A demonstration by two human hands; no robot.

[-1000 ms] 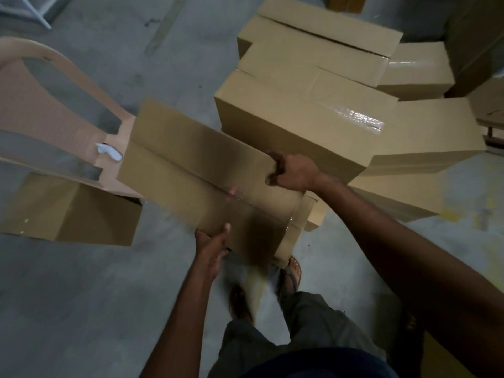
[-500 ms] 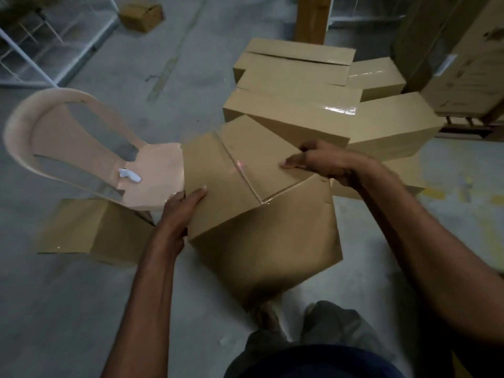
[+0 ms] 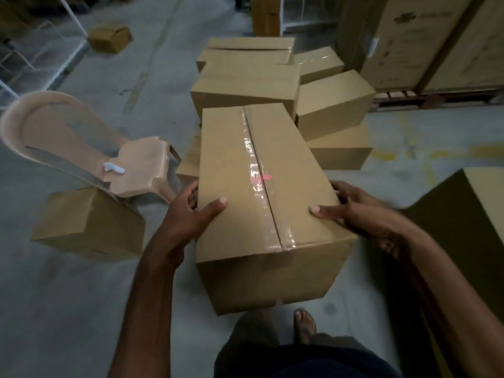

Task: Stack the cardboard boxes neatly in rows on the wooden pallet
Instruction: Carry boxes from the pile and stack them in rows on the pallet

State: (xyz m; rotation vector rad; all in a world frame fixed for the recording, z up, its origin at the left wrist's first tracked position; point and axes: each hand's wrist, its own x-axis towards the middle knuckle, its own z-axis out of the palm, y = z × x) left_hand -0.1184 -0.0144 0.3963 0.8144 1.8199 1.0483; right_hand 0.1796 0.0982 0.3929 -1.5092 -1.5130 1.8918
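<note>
Box (image 3: 259,186) carried off the floor, left hand (image 3: 188,214) and right hand (image 3: 351,211) gripping opposite sides at the near end, thumbs on top; long axis points straight at the stack (image 3: 245,85) just ahead.

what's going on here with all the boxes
A person is carrying a taped cardboard box in front of them. The left hand grips its left side and the right hand its right side, with both thumbs on top. Just ahead, a group of similar boxes sits stacked together. To the left are a tilted plastic chair and a lone box on the concrete floor.
</note>
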